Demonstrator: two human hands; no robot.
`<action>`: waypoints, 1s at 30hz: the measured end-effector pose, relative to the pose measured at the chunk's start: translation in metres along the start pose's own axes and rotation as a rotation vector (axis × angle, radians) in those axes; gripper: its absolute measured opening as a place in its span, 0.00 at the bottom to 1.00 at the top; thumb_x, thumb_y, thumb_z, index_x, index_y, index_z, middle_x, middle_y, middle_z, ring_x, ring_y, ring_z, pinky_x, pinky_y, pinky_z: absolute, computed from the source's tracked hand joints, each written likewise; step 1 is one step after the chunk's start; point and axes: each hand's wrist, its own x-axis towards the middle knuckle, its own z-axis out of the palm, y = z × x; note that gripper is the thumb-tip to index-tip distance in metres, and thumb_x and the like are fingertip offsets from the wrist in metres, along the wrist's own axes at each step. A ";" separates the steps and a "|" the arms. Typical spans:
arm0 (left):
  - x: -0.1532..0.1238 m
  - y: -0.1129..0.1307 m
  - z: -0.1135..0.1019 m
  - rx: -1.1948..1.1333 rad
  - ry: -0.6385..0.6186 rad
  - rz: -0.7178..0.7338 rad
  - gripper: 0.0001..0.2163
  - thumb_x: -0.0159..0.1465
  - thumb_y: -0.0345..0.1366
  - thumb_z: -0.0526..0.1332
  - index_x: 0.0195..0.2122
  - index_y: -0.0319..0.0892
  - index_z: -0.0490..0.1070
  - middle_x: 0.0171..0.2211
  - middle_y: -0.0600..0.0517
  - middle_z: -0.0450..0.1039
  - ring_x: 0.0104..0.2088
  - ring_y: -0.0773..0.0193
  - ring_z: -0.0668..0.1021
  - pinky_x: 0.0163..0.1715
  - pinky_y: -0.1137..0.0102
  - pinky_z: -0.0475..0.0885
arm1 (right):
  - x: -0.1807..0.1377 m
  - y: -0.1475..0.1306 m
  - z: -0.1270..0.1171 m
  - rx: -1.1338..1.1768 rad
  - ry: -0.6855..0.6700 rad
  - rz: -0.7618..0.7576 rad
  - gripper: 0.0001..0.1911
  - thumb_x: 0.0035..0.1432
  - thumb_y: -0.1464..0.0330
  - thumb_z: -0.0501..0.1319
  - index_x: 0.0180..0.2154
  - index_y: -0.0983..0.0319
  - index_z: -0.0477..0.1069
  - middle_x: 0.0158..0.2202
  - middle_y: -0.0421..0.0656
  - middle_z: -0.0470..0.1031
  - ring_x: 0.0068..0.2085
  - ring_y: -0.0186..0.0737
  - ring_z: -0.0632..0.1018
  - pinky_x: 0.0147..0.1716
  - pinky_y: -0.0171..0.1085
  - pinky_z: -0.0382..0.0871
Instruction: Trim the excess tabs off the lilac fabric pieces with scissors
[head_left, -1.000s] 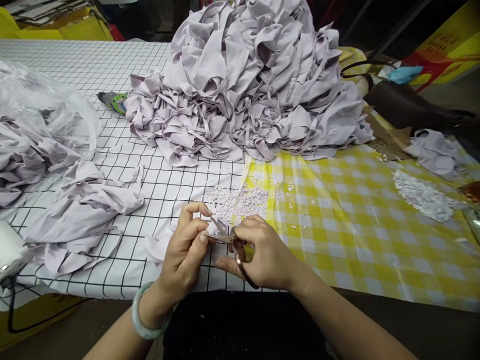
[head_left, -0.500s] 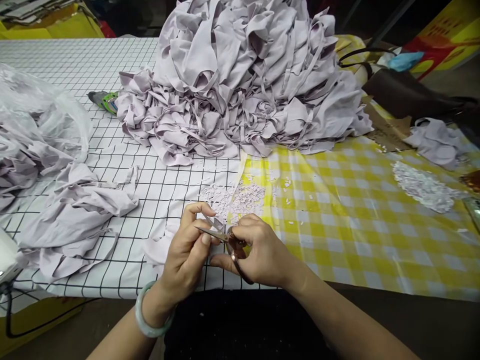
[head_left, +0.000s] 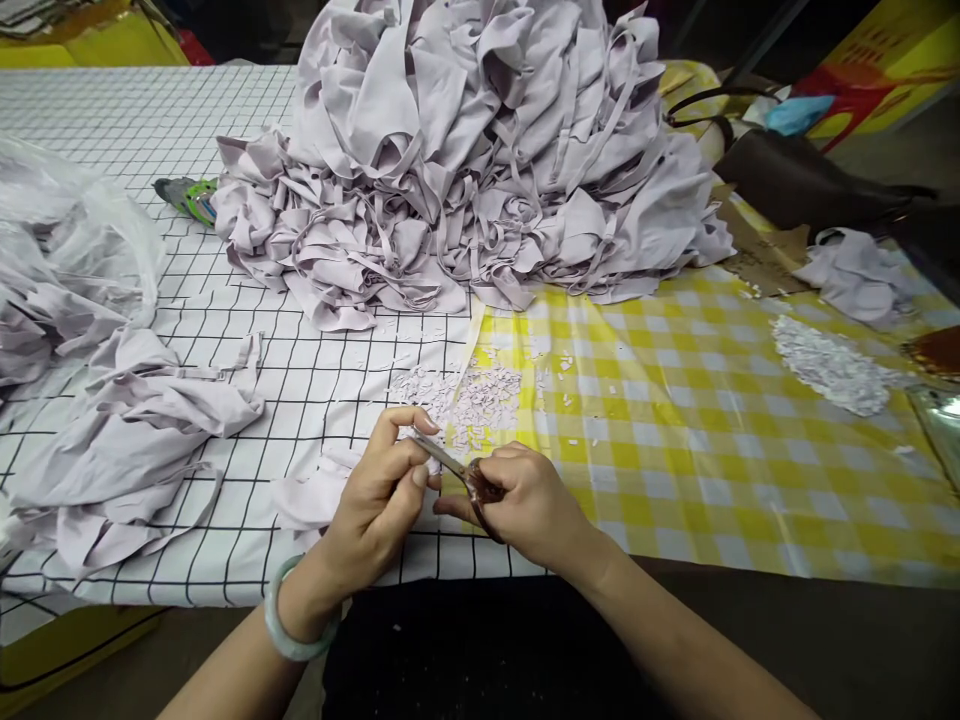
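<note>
My right hand [head_left: 536, 505] is closed around the handles of a pair of scissors [head_left: 451, 458], its fingers through the brown loops. The blades are together and point left, by the fingertips of my left hand [head_left: 382, 495]. My left thumb and fingers pinch a pale lavender fabric piece [head_left: 315, 490]; most of it lies behind and left of the hand, and the pinched edge is largely hidden. Just beyond the fingers, small lavender clippings [head_left: 480, 400] are scattered across the seam of two table covers.
A large heap of lavender fabric pieces [head_left: 480, 160] stands at the back. More fabric [head_left: 150, 410] and a clear plastic bag [head_left: 127, 230] are at left. A green and grey tool [head_left: 187, 198] touches the heap. At right are a clippings pile [head_left: 829, 365] and a dark bag [head_left: 810, 180].
The scissors' blades have gone from spread apart to together, and my right fingers have closed on the handles. My left hand keeps its pinch. The whole view has shifted slightly.
</note>
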 end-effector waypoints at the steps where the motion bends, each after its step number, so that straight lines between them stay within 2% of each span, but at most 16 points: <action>1: -0.003 0.004 -0.010 0.032 -0.049 -0.012 0.11 0.73 0.30 0.50 0.34 0.43 0.68 0.39 0.46 0.67 0.52 0.56 0.68 0.47 0.64 0.70 | -0.002 0.005 -0.005 0.001 0.010 0.061 0.34 0.56 0.42 0.63 0.15 0.61 0.58 0.15 0.36 0.60 0.20 0.30 0.61 0.24 0.34 0.57; 4: -0.025 0.018 -0.056 0.208 -0.194 -0.077 0.11 0.71 0.28 0.52 0.32 0.43 0.68 0.39 0.48 0.69 0.45 0.59 0.73 0.41 0.68 0.71 | -0.009 0.016 -0.028 -0.100 0.060 0.212 0.31 0.54 0.39 0.63 0.22 0.60 0.67 0.21 0.39 0.68 0.23 0.36 0.69 0.23 0.36 0.62; 5: -0.036 0.021 -0.073 0.306 -0.180 -0.116 0.10 0.71 0.29 0.53 0.32 0.43 0.68 0.39 0.49 0.69 0.43 0.60 0.74 0.40 0.68 0.71 | -0.009 0.017 -0.036 -0.159 0.078 0.215 0.29 0.54 0.39 0.63 0.27 0.60 0.70 0.25 0.42 0.71 0.27 0.40 0.73 0.27 0.38 0.67; 8: -0.070 0.014 -0.103 0.680 0.070 -0.234 0.05 0.66 0.38 0.63 0.36 0.44 0.69 0.46 0.47 0.70 0.48 0.54 0.74 0.45 0.63 0.72 | 0.001 0.005 -0.037 -0.228 0.026 0.128 0.30 0.52 0.42 0.66 0.43 0.59 0.73 0.40 0.50 0.76 0.43 0.54 0.78 0.42 0.50 0.74; 10: -0.085 -0.001 -0.102 0.814 0.133 -0.301 0.18 0.60 0.44 0.68 0.49 0.45 0.70 0.56 0.43 0.67 0.56 0.45 0.70 0.54 0.55 0.70 | 0.012 -0.014 -0.013 -0.149 -0.119 0.052 0.33 0.51 0.46 0.69 0.51 0.59 0.70 0.48 0.52 0.74 0.50 0.57 0.76 0.47 0.54 0.74; 12: -0.090 -0.015 -0.093 0.764 0.066 -0.354 0.24 0.60 0.41 0.66 0.57 0.44 0.66 0.55 0.41 0.68 0.55 0.46 0.73 0.54 0.53 0.71 | 0.021 -0.037 0.025 -0.064 -0.268 -0.021 0.33 0.50 0.55 0.72 0.54 0.61 0.66 0.51 0.52 0.72 0.51 0.56 0.75 0.48 0.53 0.74; 13: -0.089 -0.018 -0.089 0.698 0.040 -0.366 0.20 0.61 0.38 0.63 0.55 0.43 0.68 0.50 0.43 0.72 0.50 0.49 0.76 0.50 0.56 0.74 | 0.025 -0.047 0.044 -0.041 -0.316 -0.052 0.30 0.50 0.61 0.71 0.52 0.61 0.66 0.49 0.51 0.73 0.50 0.54 0.75 0.48 0.51 0.74; 15: -0.083 -0.012 -0.085 0.544 0.057 -0.392 0.10 0.62 0.35 0.59 0.44 0.43 0.73 0.38 0.48 0.74 0.38 0.56 0.78 0.39 0.64 0.76 | 0.030 -0.063 0.075 0.006 -0.354 -0.088 0.15 0.51 0.72 0.66 0.41 0.60 0.67 0.41 0.46 0.73 0.43 0.47 0.75 0.43 0.46 0.74; 17: -0.068 0.006 -0.089 0.401 0.121 -0.413 0.06 0.63 0.35 0.58 0.38 0.43 0.73 0.33 0.51 0.74 0.32 0.59 0.78 0.31 0.69 0.75 | 0.038 -0.074 0.087 0.145 -0.279 -0.125 0.12 0.49 0.76 0.62 0.34 0.58 0.62 0.35 0.40 0.71 0.37 0.40 0.74 0.39 0.40 0.72; 20: -0.019 0.035 -0.099 0.310 0.246 -0.321 0.07 0.62 0.33 0.59 0.41 0.44 0.73 0.32 0.53 0.75 0.30 0.62 0.77 0.27 0.72 0.73 | 0.067 -0.084 0.064 0.368 -0.071 -0.221 0.11 0.47 0.75 0.60 0.31 0.58 0.59 0.30 0.36 0.67 0.31 0.34 0.69 0.32 0.35 0.68; 22: 0.045 0.050 -0.104 0.317 0.338 -0.149 0.08 0.59 0.31 0.60 0.39 0.44 0.74 0.31 0.54 0.75 0.30 0.62 0.77 0.29 0.71 0.74 | 0.106 -0.093 0.026 0.434 0.071 -0.264 0.10 0.50 0.72 0.60 0.33 0.57 0.60 0.28 0.35 0.66 0.29 0.34 0.68 0.29 0.34 0.67; 24: 0.130 0.063 -0.106 0.280 0.441 0.077 0.07 0.57 0.30 0.61 0.37 0.42 0.74 0.32 0.52 0.76 0.32 0.61 0.77 0.33 0.69 0.75 | 0.157 -0.106 -0.028 0.415 0.231 -0.284 0.10 0.52 0.68 0.61 0.35 0.57 0.61 0.28 0.35 0.67 0.28 0.35 0.69 0.28 0.35 0.68; 26: 0.215 0.068 -0.102 0.187 0.555 0.277 0.13 0.59 0.28 0.60 0.44 0.41 0.74 0.43 0.47 0.77 0.45 0.57 0.78 0.48 0.63 0.75 | 0.210 -0.116 -0.090 0.286 0.458 -0.286 0.10 0.53 0.69 0.61 0.37 0.57 0.62 0.31 0.37 0.70 0.31 0.36 0.73 0.32 0.38 0.71; 27: 0.250 0.065 -0.098 0.159 0.578 0.317 0.17 0.58 0.28 0.61 0.50 0.41 0.72 0.52 0.45 0.74 0.53 0.54 0.76 0.56 0.60 0.72 | 0.233 -0.118 -0.120 0.181 0.583 -0.273 0.10 0.54 0.69 0.62 0.36 0.57 0.61 0.32 0.39 0.71 0.33 0.38 0.74 0.35 0.40 0.72; 29: 0.289 0.046 -0.084 0.170 0.603 0.291 0.25 0.58 0.29 0.64 0.58 0.42 0.66 0.61 0.42 0.66 0.63 0.49 0.68 0.65 0.53 0.62 | 0.262 -0.110 -0.169 -0.059 0.768 -0.238 0.12 0.53 0.67 0.65 0.36 0.58 0.62 0.38 0.45 0.74 0.40 0.43 0.76 0.43 0.45 0.73; 30: 0.289 0.030 -0.076 0.210 0.574 0.271 0.26 0.59 0.31 0.65 0.59 0.42 0.65 0.63 0.41 0.64 0.64 0.48 0.66 0.67 0.51 0.59 | 0.268 -0.101 -0.183 -0.176 0.841 -0.207 0.14 0.52 0.66 0.67 0.36 0.58 0.62 0.41 0.48 0.75 0.44 0.47 0.77 0.47 0.48 0.71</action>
